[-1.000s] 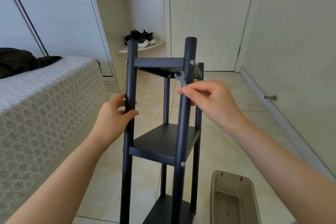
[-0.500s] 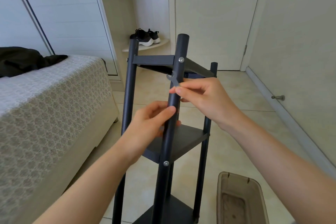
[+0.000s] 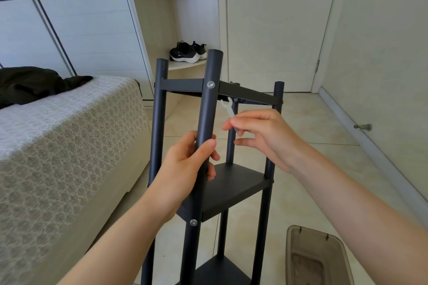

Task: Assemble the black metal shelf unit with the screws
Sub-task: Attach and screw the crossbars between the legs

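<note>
Nearest to the camera, at the lower right, a brown plastic bin (image 3: 312,259) stands on the tiled floor (image 3: 301,169). Just left of it the black shelf unit (image 3: 157,134) stands upright on the same floor, in front of the person. The left hand (image 3: 185,164) holds the front post (image 3: 208,111) a little above the middle shelf (image 3: 231,190); its grip is closed around the post, with the thumb lying on the front side. One silver screw (image 3: 193,222) sits in this post below the hand, and another one higher, where the top shelf (image 3: 183,84) joins it.

The right hand (image 3: 261,136) is beside the post, a little higher. Its grip pinches the lower end of a small flat wrench (image 3: 228,107) between thumb and forefinger, and the other fingers are loosely spread. The open head of the wrench points up, just under the top shelf.

On the left is a bed (image 3: 58,146) with a patterned cover, and a dark garment (image 3: 34,83) lies on it. Farther behind, black shoes (image 3: 185,52) rest on a corner shelf (image 3: 185,65), next to a closed door (image 3: 278,30).
</note>
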